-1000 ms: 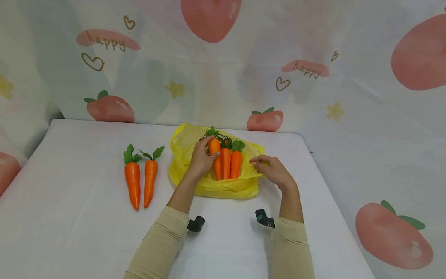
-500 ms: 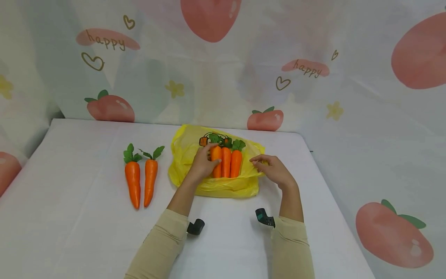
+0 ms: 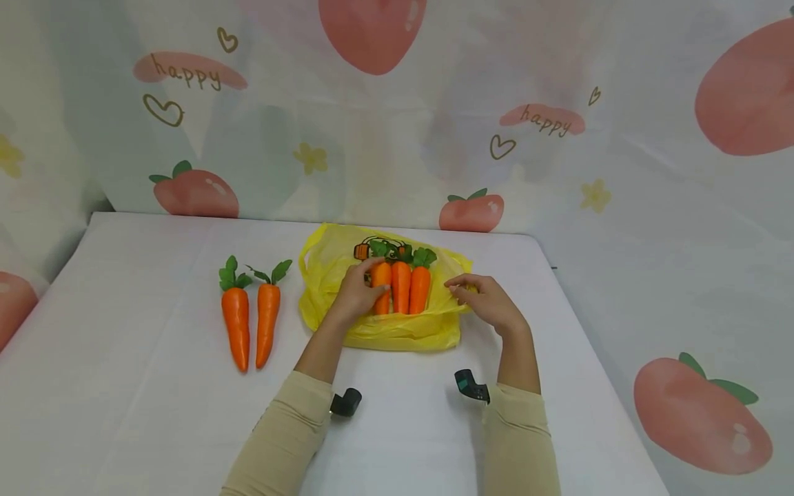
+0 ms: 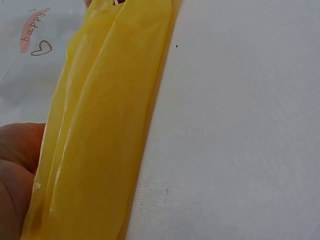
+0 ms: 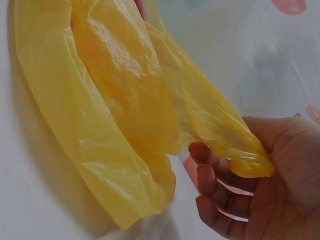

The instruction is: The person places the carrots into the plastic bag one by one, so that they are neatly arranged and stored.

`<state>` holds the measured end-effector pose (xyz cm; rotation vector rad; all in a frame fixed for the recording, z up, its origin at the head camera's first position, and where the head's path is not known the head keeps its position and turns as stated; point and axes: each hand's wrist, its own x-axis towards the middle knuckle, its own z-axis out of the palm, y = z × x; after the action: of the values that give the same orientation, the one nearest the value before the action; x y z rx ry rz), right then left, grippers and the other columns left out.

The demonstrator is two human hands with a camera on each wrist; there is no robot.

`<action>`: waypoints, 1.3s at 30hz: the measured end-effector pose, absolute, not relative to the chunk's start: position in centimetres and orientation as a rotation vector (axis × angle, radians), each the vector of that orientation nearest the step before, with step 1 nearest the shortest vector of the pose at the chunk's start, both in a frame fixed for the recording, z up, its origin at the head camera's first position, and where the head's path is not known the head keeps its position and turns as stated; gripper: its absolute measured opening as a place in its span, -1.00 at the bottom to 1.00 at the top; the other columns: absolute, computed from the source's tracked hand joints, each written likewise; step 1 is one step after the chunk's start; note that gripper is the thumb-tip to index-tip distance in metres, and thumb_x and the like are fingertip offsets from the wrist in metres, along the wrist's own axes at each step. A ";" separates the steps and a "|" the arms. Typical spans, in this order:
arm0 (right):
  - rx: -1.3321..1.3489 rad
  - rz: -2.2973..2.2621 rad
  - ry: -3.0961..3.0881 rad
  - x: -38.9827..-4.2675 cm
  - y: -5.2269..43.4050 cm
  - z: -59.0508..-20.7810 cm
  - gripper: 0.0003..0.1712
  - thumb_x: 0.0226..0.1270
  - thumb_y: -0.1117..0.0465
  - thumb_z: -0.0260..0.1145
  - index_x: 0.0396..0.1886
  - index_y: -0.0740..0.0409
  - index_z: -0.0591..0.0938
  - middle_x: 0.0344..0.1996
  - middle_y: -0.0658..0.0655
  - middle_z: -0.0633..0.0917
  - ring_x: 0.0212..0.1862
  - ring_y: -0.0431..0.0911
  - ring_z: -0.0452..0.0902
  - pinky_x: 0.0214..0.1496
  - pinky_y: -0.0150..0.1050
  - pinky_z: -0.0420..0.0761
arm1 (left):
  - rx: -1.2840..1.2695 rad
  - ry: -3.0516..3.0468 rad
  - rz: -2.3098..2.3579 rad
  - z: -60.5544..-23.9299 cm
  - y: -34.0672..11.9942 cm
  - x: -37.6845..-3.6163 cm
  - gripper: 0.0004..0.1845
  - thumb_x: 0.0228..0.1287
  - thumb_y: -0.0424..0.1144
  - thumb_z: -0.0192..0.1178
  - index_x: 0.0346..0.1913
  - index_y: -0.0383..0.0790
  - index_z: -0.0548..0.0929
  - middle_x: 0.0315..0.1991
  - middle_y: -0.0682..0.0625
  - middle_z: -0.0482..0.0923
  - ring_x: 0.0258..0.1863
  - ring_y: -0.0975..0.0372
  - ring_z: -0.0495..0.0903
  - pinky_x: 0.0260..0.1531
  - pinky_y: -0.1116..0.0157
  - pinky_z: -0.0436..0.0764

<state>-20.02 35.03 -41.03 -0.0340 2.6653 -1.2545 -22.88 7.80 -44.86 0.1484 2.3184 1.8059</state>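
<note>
Crinkled glossy yellow bag (image 3: 384, 331) at table (image 3: 124, 413) centre, three orange carrots (image 3: 400, 287) inside, left hand (image 3: 355, 293) gripping the nine o'clock one, right hand (image 3: 486, 303) pinching bag edge at three o'clock, two carrots (image 3: 251, 313) lying at nine o'clock.

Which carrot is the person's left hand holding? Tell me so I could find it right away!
Look at the white table, then at the yellow bag in its middle. Three carrots lie side by side in the bag's mouth. The left hand grips the leftmost carrot; the other two carrots beside it are untouched.
</note>
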 end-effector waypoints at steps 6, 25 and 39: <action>-0.049 -1.247 2.663 -20.1 35.1 -41.0 -0.64 0.64 0.10 0.18 0.20 0.20 0.68 0.08 0.22 0.64 0.00 0.09 0.53 0.18 -0.01 0.52 | 0.138 2.324 1.809 -44.9 7.7 -22.8 -0.35 0.41 -0.44 0.32 0.51 -0.09 0.45 0.46 -0.19 0.30 -0.24 0.07 0.50 -0.29 0.27 0.59; -0.040 -1.243 2.673 -19.9 35.1 -41.0 -0.66 0.64 0.11 0.18 0.18 0.19 0.69 0.01 0.21 0.65 -0.03 0.09 0.52 0.12 -0.05 0.53 | 0.127 2.361 1.762 -45.0 7.8 -22.9 -0.38 0.40 -0.41 0.34 0.48 -0.10 0.49 0.29 -0.25 0.30 -0.23 0.08 0.40 -0.28 0.28 0.50; -0.036 -1.232 2.675 -20.0 35.1 -41.0 -0.64 0.64 0.09 0.18 0.19 0.19 0.69 0.02 0.21 0.65 -0.02 0.09 0.51 0.14 -0.02 0.50 | 0.144 2.371 1.756 -44.7 7.7 -22.9 -0.41 0.38 -0.43 0.35 0.44 -0.13 0.53 0.33 -0.26 0.31 -0.22 0.07 0.40 -0.24 0.27 0.51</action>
<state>-19.98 35.10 -41.02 -0.0358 2.6752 -1.2321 -22.89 7.71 -44.74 0.1438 2.3710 1.7557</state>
